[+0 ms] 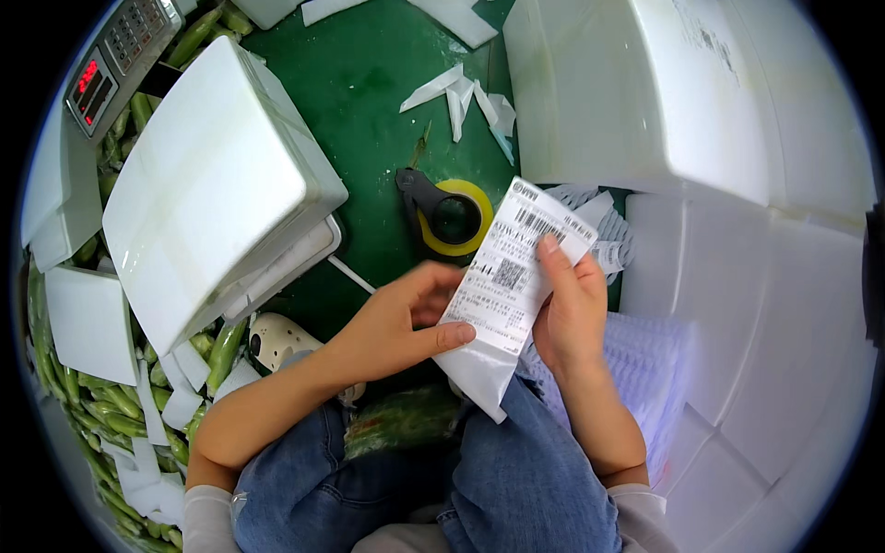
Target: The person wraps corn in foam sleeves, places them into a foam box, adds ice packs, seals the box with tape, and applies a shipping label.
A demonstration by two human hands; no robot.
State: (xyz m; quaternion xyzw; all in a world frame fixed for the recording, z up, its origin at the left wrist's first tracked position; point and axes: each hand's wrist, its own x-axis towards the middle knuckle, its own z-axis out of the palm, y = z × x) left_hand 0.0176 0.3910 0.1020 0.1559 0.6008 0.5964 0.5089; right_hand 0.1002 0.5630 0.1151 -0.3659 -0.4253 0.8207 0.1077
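Note:
A white printed label sheet (532,228) with a barcode, a square code and small writing is held in front of my knees. My right hand (570,304) grips its right edge, thumb on the printed face. At the lower left edge, my left hand (408,332) lays its thumb on the sheet while its other fingers curl partly behind it. The sheet's bottom end looks like blank, shiny backing and hangs above my right knee. Just beyond the hands lies a yellow tape roll (482,200) with a black tape cutter (423,192) on the green floor (339,90).
A white foam box (207,180) sits tilted on a scale platform (325,242) at left; a red-lit scale display (91,93) stands behind. Green plastic-wrapped vegetables (117,408) pile up leftward. Large white foam boxes (588,97) line the right. Torn backing strips (460,97) lie ahead.

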